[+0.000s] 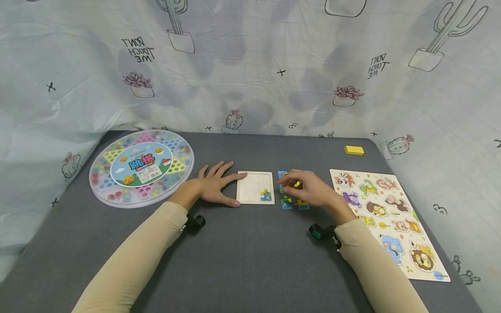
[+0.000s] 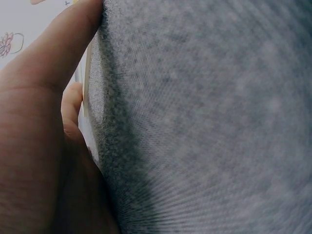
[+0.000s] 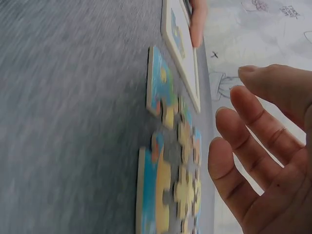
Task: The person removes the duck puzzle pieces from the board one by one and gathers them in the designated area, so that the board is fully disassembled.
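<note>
A small pale puzzle tray [image 1: 248, 187] lies mid-table with a few joined or single-piece jigsaw bits [image 1: 266, 195] in its lower right corner. My left hand [image 1: 213, 184] is spread flat beside it, thumb and a fingertip touching its left edge. In the left wrist view that hand [image 2: 39, 122] mostly fills the left side. Over several loose jigsaw pieces [image 1: 287, 203] hovers my right hand [image 1: 309, 187], partly covering them. The right wrist view shows its fingers [image 3: 234, 129] loosely bent, apart from the pieces [image 3: 161, 83], with nothing between them.
A round Chinese checkers box [image 1: 184, 150] lies at the left. On the right is an animal picture board [image 1: 403, 187], partly under the right forearm. A yellow block [image 1: 354, 150] sits near the back right edge. Printed cloth [image 1: 258, 87] hangs behind the grey table [image 1: 250, 261].
</note>
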`<state>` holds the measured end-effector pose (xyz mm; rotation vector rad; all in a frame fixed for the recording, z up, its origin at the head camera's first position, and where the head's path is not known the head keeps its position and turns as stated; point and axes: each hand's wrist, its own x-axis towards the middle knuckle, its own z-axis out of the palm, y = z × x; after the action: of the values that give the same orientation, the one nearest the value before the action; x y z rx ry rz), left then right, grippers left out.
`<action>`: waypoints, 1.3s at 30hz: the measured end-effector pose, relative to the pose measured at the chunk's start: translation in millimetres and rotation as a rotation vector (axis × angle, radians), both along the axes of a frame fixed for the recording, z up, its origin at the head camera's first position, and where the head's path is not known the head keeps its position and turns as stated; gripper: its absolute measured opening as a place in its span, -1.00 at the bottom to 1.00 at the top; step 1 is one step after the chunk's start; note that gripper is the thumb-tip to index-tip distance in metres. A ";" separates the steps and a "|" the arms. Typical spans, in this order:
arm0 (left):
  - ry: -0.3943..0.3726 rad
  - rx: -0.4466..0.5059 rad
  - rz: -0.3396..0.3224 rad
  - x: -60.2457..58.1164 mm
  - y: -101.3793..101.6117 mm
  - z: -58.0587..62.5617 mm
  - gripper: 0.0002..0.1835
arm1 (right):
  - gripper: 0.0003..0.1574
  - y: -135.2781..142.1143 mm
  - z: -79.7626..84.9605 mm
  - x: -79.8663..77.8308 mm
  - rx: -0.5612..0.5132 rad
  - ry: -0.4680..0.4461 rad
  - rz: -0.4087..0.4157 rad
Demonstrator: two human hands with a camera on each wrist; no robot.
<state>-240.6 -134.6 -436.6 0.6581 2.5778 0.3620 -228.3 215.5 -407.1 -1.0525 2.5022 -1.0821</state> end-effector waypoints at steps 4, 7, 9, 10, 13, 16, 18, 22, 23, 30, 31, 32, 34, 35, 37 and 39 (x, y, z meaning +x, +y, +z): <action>0.003 0.001 0.007 -1.2 0.5 -1.9 0.15 | -0.69 -9.0 -0.2 -2.0 -0.018 -0.008 0.020; -0.001 -0.005 0.008 -2.0 0.4 -3.0 0.14 | -0.69 -14.7 -2.7 -3.5 -0.033 -0.012 0.040; -0.001 -0.011 0.005 -2.6 0.1 -4.4 0.13 | -0.69 -17.6 -4.9 -4.7 -0.037 -0.015 0.051; -0.002 -0.012 0.003 -2.8 0.2 -4.1 0.12 | -0.69 -18.8 -5.9 -5.3 -0.030 -0.015 0.051; 0.002 -0.017 -0.003 -3.5 0.9 -4.1 0.12 | -0.68 -22.3 -7.9 -7.0 -0.007 -0.022 0.042; -0.001 -0.010 -0.003 -2.6 1.2 -2.4 0.13 | -0.67 -26.1 -8.8 -7.2 0.020 -0.045 0.037; -0.002 -0.003 0.000 -2.0 0.9 -1.8 0.13 | -0.66 -28.8 -8.9 -6.7 0.026 -0.061 0.040; 0.004 0.001 0.001 0.0 0.6 -1.2 0.13 | -0.65 -33.9 -10.2 -6.3 0.033 -0.073 0.062; 0.005 0.000 0.001 0.5 0.7 -1.6 0.13 | -0.65 -34.9 -10.7 -6.1 0.034 -0.074 0.065; 0.007 0.014 0.009 4.8 -1.1 -4.4 0.14 | -0.68 -38.1 -15.7 -7.0 0.040 -0.064 0.101; 0.009 0.015 0.011 5.0 -1.5 -4.8 0.14 | -0.68 -38.7 -15.5 -7.1 0.042 -0.060 0.109; 0.011 0.007 0.016 5.0 -1.9 -5.8 0.14 | -0.68 -39.1 -15.3 -7.1 0.044 -0.056 0.117; 0.018 0.000 0.020 4.6 -2.5 -6.8 0.14 | -0.68 -39.6 -13.5 -6.5 0.050 -0.050 0.125; 0.022 -0.001 0.021 4.3 -2.5 -7.1 0.13 | -0.68 -39.6 -12.7 -6.3 0.052 -0.049 0.128; 0.026 0.001 0.020 3.6 -2.0 -7.5 0.13 | -0.68 -39.6 -11.3 -5.8 0.058 -0.047 0.127; 0.027 0.003 0.019 3.0 -1.6 -7.7 0.13 | -0.68 -39.7 -9.9 -5.6 0.062 -0.048 0.124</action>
<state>-237.6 -136.2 -444.3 0.6439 2.6112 0.3653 -233.9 175.8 -417.1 -1.1336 2.3823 -0.9765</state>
